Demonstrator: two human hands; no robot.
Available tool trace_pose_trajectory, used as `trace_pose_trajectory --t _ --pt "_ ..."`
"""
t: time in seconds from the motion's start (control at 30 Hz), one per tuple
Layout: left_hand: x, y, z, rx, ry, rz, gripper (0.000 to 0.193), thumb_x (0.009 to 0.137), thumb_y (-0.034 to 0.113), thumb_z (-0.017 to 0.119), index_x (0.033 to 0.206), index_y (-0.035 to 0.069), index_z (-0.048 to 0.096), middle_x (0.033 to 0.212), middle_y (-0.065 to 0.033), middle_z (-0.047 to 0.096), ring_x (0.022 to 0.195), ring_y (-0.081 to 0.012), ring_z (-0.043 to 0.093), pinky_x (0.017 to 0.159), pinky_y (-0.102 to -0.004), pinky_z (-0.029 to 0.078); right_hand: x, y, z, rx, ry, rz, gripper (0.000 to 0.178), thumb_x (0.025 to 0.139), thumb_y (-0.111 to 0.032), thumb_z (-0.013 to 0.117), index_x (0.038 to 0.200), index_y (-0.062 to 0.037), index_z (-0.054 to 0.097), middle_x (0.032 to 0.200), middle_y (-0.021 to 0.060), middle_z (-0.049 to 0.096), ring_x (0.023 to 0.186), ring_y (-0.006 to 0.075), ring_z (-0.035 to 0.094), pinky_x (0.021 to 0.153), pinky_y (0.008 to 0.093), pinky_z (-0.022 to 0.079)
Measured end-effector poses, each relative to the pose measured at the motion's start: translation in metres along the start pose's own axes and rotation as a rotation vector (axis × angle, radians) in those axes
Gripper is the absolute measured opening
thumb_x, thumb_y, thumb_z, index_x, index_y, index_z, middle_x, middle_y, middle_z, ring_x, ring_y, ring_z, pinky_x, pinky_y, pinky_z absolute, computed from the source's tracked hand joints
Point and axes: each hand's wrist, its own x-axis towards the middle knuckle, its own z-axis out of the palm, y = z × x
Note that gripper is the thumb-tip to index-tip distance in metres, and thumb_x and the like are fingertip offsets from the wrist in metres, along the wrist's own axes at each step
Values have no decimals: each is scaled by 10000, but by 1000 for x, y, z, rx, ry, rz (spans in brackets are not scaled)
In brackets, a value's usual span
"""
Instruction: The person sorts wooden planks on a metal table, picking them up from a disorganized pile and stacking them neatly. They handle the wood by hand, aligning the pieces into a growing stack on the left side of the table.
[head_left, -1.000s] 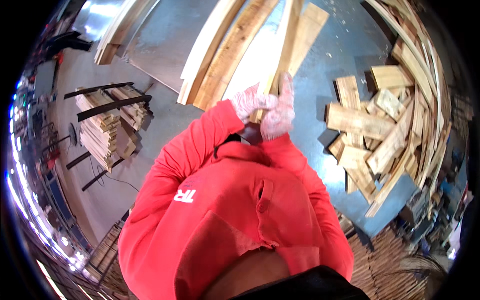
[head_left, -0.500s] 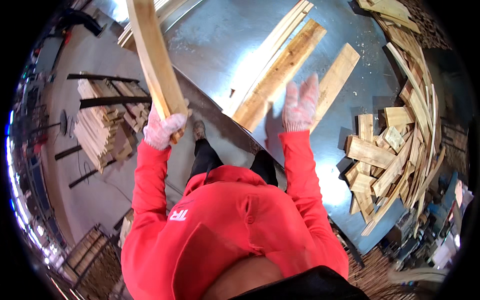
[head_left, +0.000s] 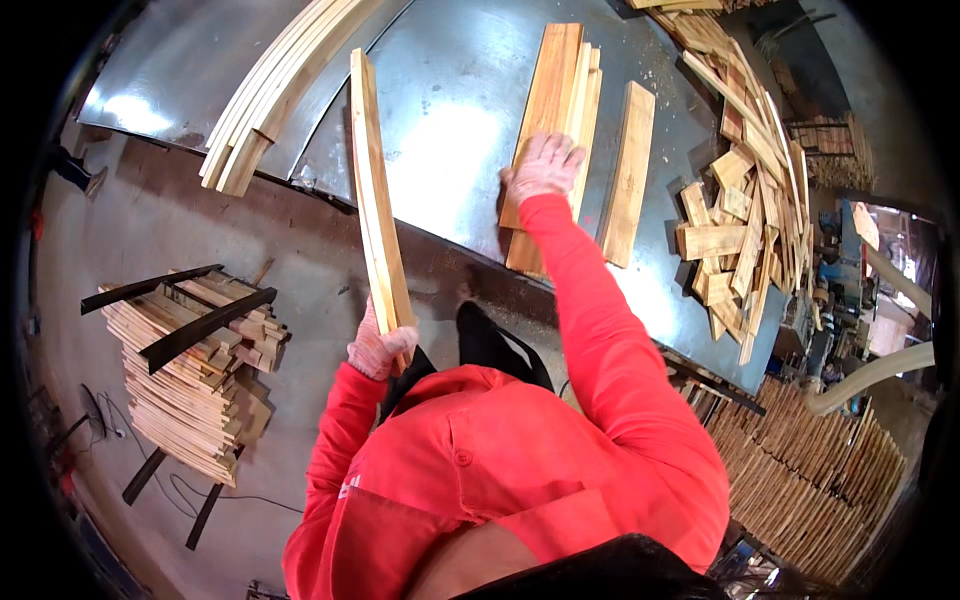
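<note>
My left hand (head_left: 377, 343), in a pale work glove, is wrapped round the near end of a long wooden plank (head_left: 372, 190). That plank rises away from me past the edge of the metal table. My gloved right hand (head_left: 545, 168) lies on a wooden board (head_left: 548, 85), its fingers spread and the thumb by the left edge. Beneath and beside this board are paler strips (head_left: 587, 95), and the end of another board (head_left: 524, 254) shows below it. To their right a single short board (head_left: 629, 175) lies apart on the table (head_left: 440, 90).
Long stacked strips (head_left: 270, 110) overhang the table's edge at far left. Offcuts (head_left: 735, 240) lie heaped at right. On the floor to the left a wood stack (head_left: 185, 385) sits in a black-barred rack (head_left: 205, 330); a slat stack (head_left: 800, 480) stands lower right.
The view has turned, bringing more of the left table into sight. My right hand has come down from above the table onto the board. My left hand still grips the plank.
</note>
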Motion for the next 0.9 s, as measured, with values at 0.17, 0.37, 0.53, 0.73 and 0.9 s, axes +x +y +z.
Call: trace_pose_trajectory --t 0.17,0.37,0.53,0.73,0.9 --pt "14 40 8 210 -19 28 732 685 144 690 1344 98 374 897 -45 524 712 -149 538 580 -285 477 17 -11 -14 295 13 292 927 842 -521 562 1522 -92 101 1558 252 99 1445 358 157 1136 527 178" --pt "13 75 0 128 -222 -93 750 692 461 731 1238 16 473 944 -111 618 769 -199 613 666 -319 517 45 80 5 845 -91 210 1100 622 -370 776 1502 -96 176 1362 244 459 1160 404 544 982 434 459" --pt "43 57 -38 -126 -361 -92 779 727 483 741 1281 3 476 1067 -151 632 978 -279 634 839 -378 518 48 157 18 597 676 -460 1090 594 -342 840 1456 -63 233 1305 246 468 1179 395 506 1015 455 423" --pt "88 42 -54 -323 -321 -23 842 790 512 709 1394 18 393 1250 -172 566 1133 -273 581 964 -402 473 131 124 -68 218 1138 -1431 707 578 -126 790 1233 -144 523 1095 49 554 999 253 578 1045 571 364" --pt "97 22 -70 81 -347 -16 824 820 441 701 1425 5 349 1275 -137 552 1121 -222 577 955 -355 468 168 -4 -74 16 1130 -1634 615 702 -64 649 1285 -220 533 1069 9 560 1052 218 560 1062 594 325"
